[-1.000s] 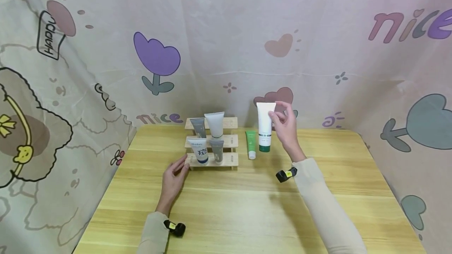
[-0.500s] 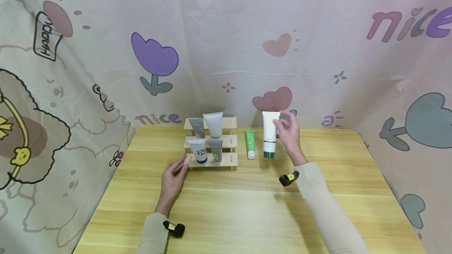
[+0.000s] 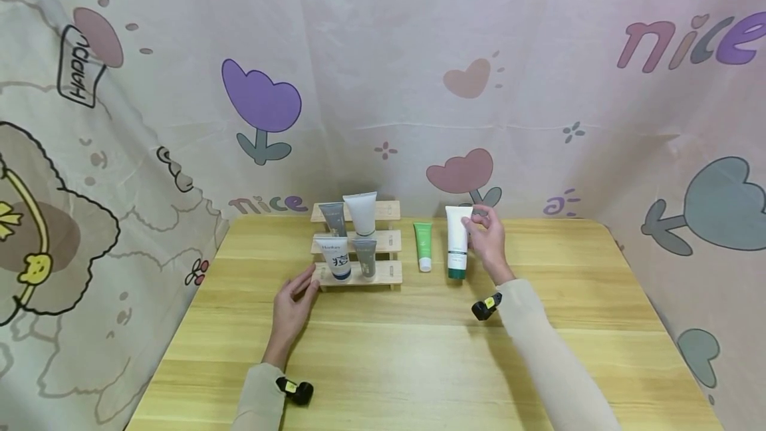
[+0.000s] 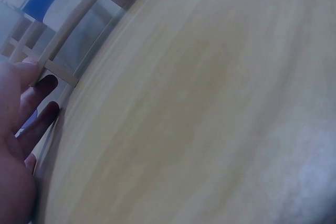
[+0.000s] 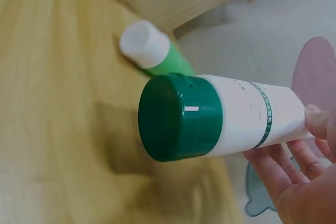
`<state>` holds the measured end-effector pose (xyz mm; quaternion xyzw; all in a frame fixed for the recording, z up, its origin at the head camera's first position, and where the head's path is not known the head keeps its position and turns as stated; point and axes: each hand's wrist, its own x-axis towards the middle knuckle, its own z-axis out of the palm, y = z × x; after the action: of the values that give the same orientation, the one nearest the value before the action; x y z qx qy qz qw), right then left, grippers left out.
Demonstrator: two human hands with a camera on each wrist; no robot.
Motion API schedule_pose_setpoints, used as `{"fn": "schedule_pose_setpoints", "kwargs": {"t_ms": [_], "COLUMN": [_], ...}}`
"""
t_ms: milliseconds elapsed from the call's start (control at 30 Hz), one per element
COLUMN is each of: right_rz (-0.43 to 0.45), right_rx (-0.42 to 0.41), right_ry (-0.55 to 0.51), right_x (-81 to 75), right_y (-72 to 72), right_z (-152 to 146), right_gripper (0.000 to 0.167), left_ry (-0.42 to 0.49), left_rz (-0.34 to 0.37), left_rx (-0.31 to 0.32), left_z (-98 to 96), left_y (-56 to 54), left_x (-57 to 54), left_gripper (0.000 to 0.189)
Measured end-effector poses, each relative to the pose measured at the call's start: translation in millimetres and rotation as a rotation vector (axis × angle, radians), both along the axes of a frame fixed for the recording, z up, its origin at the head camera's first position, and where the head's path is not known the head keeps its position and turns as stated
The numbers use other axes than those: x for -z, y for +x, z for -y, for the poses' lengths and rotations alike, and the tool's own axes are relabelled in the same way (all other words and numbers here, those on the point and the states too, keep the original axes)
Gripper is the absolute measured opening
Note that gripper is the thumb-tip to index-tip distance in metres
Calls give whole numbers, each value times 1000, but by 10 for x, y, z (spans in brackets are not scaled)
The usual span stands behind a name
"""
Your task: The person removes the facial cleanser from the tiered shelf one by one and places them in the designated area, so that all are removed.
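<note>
In the head view my right hand pinches the upper end of a white squeeze tube between thumb and fingers. Its dark green cap points down, and in the right wrist view a shadow lies on the table beside it; the tube appears just above the tabletop. Left of it a smaller green tube stands on its white cap. My left hand holds the front left corner of a three-step wooden rack, thumb against the lowest step in the left wrist view.
On the rack stand a white tube, a grey tube, a white tube with a blue cap and a small grey tube. A patterned cloth hangs behind the wooden table.
My right hand has lowered the white tube and carried it slightly to the right, away from the green tube. The left hand stays at the rack's corner.
</note>
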<state>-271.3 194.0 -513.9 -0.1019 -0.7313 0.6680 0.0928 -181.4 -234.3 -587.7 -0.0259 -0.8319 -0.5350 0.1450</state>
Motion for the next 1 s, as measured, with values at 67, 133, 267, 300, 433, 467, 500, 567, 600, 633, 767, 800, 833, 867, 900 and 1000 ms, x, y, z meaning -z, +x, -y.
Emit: {"fn": "schedule_pose_setpoints", "kwargs": {"t_ms": [67,133,267,300,433,467,500,567,600,633,767,800,833,867,900,1000], "right_rz": [13,17,22,21,21,21,21,26,29,33,52,54,57,58,59,60], "right_rx": [0,1,3,4,3,4,6,4,4,3,-11,-14,-19,-23,-27,-33], "right_ry": [8,10,22,27,59,69,78,102,116,127,165,172,178,187,199,236], "right_x": [49,91,158,171,224,234,246,270,283,294,330,334,337,343,348,370], "right_y": [-14,-30,-68,-77,-115,-126,-137,-163,-178,-190,-229,-233,-235,-239,-240,-250], "right_z": [-2,-2,-3,-3,-9,-9,-10,-7,-5,-3,7,10,12,15,17,15], "right_gripper": [47,46,46,45,45,44,43,41,39,38,34,34,34,35,35,35], "left_ry": [4,6,18,23,30,27,24,17,16,14,22,24,26,27,26,21], "left_rz": [0,2,6,5,10,14,17,25,27,28,26,25,24,23,23,19], "left_rx": [0,0,0,2,3,2,0,-6,-7,-8,-4,-3,-3,-3,-4,-6], "left_z": [1,3,8,9,11,11,10,12,12,13,16,17,17,15,10,-7], "left_y": [4,5,5,6,0,-4,-7,-8,-7,-6,0,1,1,2,2,0], "left_x": [4,12,23,24,24,21,18,10,3,-4,-21,-21,-20,-18,-17,-7], "left_gripper": [39,39,38,38,38,38,38,39,39,39,40,40,40,39,39,38]}}
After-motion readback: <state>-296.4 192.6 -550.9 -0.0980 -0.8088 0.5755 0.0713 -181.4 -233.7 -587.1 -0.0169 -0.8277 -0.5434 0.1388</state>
